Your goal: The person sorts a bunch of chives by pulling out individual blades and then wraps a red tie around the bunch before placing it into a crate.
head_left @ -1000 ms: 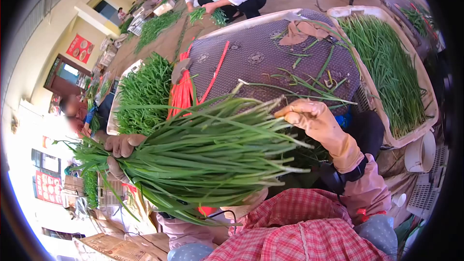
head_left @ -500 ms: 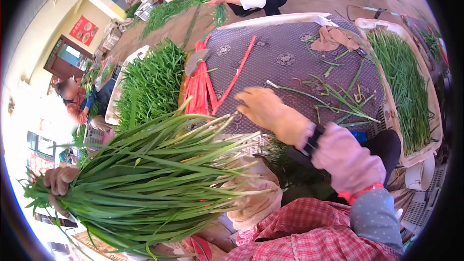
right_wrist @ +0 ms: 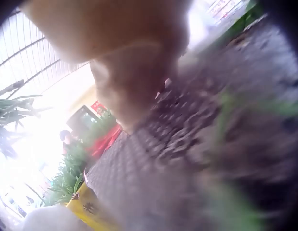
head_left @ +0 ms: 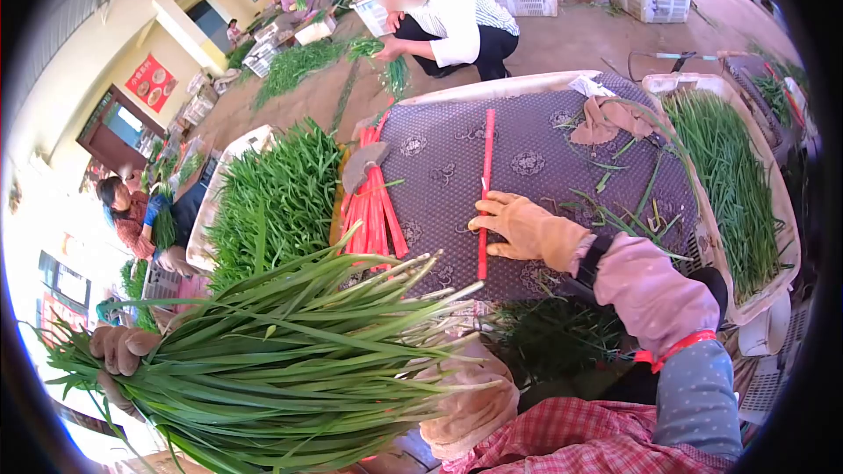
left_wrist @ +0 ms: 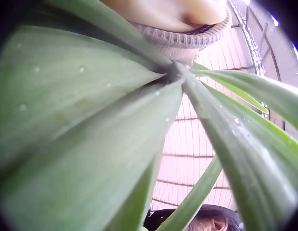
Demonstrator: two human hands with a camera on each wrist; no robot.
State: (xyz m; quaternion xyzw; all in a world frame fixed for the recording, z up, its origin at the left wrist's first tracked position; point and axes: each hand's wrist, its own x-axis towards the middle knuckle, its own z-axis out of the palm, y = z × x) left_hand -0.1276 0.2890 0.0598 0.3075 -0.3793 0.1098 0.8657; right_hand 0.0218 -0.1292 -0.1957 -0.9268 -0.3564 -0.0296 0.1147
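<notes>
In the head view my gloved left hand (head_left: 127,351) grips a large bunch of garlic chives (head_left: 281,351) by its leafy end, at lower left. The pale stem ends point right, toward the padded table (head_left: 439,149). Broad wet leaves (left_wrist: 81,120) fill most of the left wrist view. My right hand (head_left: 531,228), in a tan glove, lies across a single red strip (head_left: 488,149) on the table, its fingertips just past the strip's left side. Blurred gloved fingers (right_wrist: 125,86) reach down to the patterned surface in the right wrist view.
More red strips (head_left: 373,219) lie at the table's left under a grey rounded plate (head_left: 363,167). Crates of greens flank it, left (head_left: 198,246) and right (head_left: 786,202). Loose stalks (head_left: 645,224) and a brown cloth (head_left: 606,121) lie on its right part. A person (head_left: 457,17) crouches beyond.
The chive bunch swung left and down with my left hand. My right hand left the stem ends and reached the single red strip, which shifted right and now lies nearly straight away from me.
</notes>
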